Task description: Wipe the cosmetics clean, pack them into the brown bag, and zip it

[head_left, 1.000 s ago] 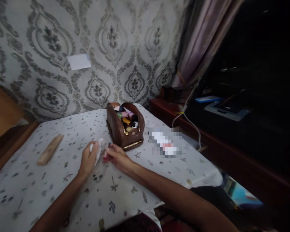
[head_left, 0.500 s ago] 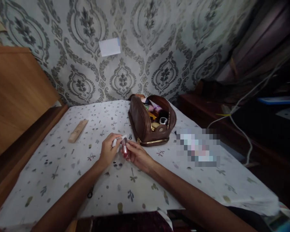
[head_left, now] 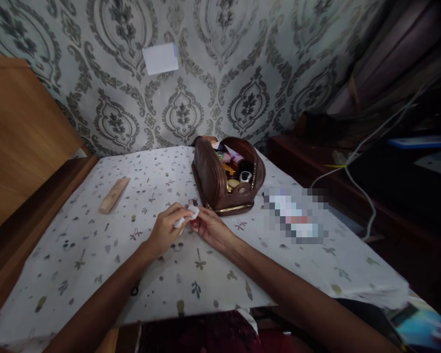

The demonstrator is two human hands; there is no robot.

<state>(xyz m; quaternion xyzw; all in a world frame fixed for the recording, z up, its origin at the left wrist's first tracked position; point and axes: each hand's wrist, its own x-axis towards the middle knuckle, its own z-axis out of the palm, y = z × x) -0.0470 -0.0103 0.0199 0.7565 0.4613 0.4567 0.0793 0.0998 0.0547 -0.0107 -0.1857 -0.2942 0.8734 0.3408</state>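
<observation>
My left hand [head_left: 164, 228] pinches a crumpled white tissue [head_left: 193, 212] and presses it against a small lip gloss tube [head_left: 194, 223]. My right hand [head_left: 213, 229] grips that tube between thumb and fingers. Red shows at its lower part, while the tissue covers much of the rest. Just behind my right hand stands a brown cosmetic bag [head_left: 209, 179], unzipped, with several bottles and other small items inside.
A beige squeeze tube [head_left: 113, 195] lies on the patterned white tablecloth [head_left: 150, 294] at left. To the right is a blurred-out item [head_left: 296, 215]. A wooden panel [head_left: 25, 122] borders the left side; a white cable [head_left: 367, 206] hangs at right.
The tissue has moved over the front of the lip gloss tube, hiding more of it. My hands have come closer together. The view has shifted slightly.
</observation>
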